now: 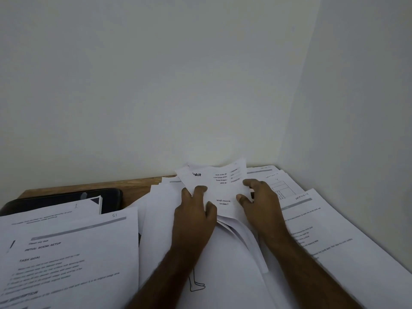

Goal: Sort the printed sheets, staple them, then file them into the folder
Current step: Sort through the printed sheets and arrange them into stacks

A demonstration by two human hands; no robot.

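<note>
Pinching a bent slip (219, 186) between both hands, left (193, 216) on its left edge, right (262, 202) on its right, fingers curled over the paper. Held above a loose heap of sheets (234, 253) mid-bench. More printed sheets (73, 253) spread at left, others (330, 230) at right by the wall. Black folder (111, 197) lying flat at rear left, partly under paper on the bench (138, 186).

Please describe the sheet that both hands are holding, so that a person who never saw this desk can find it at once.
Look at the far edge of the wooden desk, near the corner of the walls. There the left hand and right hand grip one bent sheet above the pile. Unlike the dense text pages around it, it carries a bold logo ending "inkit" and short order lines.
</note>
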